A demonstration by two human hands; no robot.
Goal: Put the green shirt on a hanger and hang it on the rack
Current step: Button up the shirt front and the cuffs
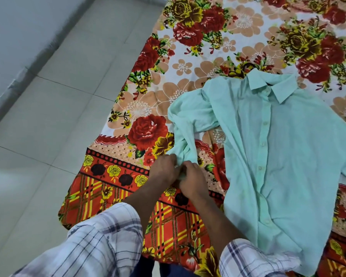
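Green shirt (278, 146) — laid front-up and buttoned on the floral bedsheet (208, 47), collar at the far end, one sleeve trailing toward the near edge. Left hand (164, 168) and right hand (194, 178): brought together, fingers curled on the cuff (180, 154) of that sleeve; possibly working a button, fingertips hidden. Handling advice — keep the cuff flat, pinch lightly, avoid dragging the body. Hanger, rack: not in view.
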